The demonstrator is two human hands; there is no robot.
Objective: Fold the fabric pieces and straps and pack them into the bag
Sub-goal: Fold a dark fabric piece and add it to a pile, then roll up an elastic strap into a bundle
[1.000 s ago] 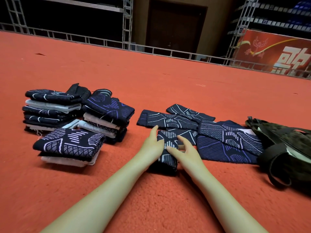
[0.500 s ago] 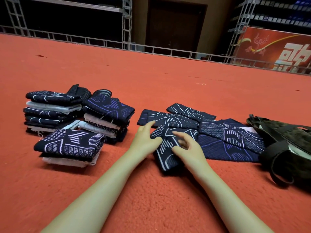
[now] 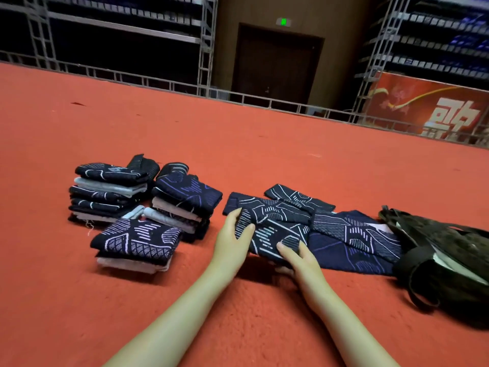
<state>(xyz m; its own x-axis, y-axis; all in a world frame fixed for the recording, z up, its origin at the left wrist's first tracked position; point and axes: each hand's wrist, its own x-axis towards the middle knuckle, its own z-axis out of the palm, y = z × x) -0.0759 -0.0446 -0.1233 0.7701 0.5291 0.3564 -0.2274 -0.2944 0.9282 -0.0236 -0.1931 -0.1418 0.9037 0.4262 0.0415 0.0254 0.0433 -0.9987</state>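
A folded dark strap with white line patterns (image 3: pixel 267 234) is lifted slightly off the red carpet between my hands. My left hand (image 3: pixel 231 242) grips its left end, thumb on top. My right hand (image 3: pixel 297 256) grips its near right edge, thumb on top and fingers underneath. Behind it lie two more flat straps (image 3: pixel 296 198) and a larger unfolded navy fabric piece (image 3: pixel 352 242). The dark bag (image 3: pixel 447 250) sits open at the right, its straps loose on the carpet.
Three stacks of folded fabric stand at the left: a near one (image 3: pixel 136 242), a back left one (image 3: pixel 108 192) and a middle one (image 3: pixel 185 205). Red carpet (image 3: pixel 238 139) spreads all around. A metal rail (image 3: pixel 158 80) and shelving border the far edge.
Both hands took hold of the folded strap and raised it off the carpet, turning it more sideways. The view has tilted up and shifted left.
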